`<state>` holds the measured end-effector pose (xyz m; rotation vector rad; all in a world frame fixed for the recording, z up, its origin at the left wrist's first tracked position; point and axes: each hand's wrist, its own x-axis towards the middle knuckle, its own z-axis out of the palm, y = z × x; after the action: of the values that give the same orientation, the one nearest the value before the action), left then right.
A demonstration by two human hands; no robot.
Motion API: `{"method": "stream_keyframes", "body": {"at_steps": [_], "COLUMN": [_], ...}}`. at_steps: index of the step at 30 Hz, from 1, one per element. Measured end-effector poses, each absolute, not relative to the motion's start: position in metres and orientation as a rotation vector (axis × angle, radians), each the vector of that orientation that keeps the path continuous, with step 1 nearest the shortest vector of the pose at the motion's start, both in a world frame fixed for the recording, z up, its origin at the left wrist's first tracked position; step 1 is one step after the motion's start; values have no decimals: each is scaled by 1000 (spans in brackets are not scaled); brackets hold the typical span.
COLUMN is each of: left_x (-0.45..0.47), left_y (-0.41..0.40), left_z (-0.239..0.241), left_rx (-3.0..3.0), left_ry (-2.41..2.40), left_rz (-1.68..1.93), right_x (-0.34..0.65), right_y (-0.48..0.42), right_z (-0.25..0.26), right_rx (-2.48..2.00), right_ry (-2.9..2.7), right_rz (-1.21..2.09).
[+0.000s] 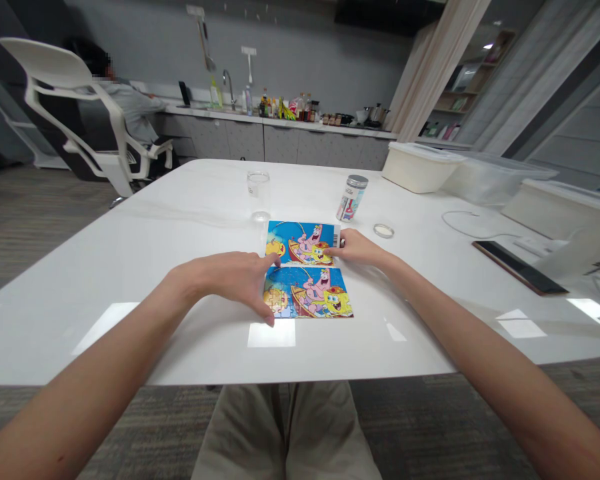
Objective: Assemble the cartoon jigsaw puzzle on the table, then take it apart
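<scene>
Two cartoon pictures lie one behind the other on the white table [130,267]. The near one is an assembled jigsaw puzzle [313,293]; the far one is a printed picture card [303,241] with the same image. My left hand [230,280] rests spread at the puzzle's left edge, fingertips touching its left side. My right hand [357,248] is closed in a pinch on the right edge of the picture card.
Behind the pictures stand a clear glass tube [259,193], a small lidded jar [351,197] and a loose round lid [383,231]. White bins [420,167] and a dark tablet [520,267] are at the right. A person sits at the far counter beside a white chair [75,107].
</scene>
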<state>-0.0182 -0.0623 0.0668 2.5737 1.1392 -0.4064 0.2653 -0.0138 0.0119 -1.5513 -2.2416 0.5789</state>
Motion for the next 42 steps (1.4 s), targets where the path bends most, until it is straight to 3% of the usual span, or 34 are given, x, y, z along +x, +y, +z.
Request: {"method": "stream_keyframes", "body": {"at_steps": [42], "left_x": [-20], "left_y": [-59], "left_z": [60], "left_rx": [2544], "left_ry": [1123], "left_rz": [-345], "right_x": [267], "right_y": [-16], "right_z": [17], "right_rx": [-1561], "right_ry": [-2263], "right_rz": [628]}}
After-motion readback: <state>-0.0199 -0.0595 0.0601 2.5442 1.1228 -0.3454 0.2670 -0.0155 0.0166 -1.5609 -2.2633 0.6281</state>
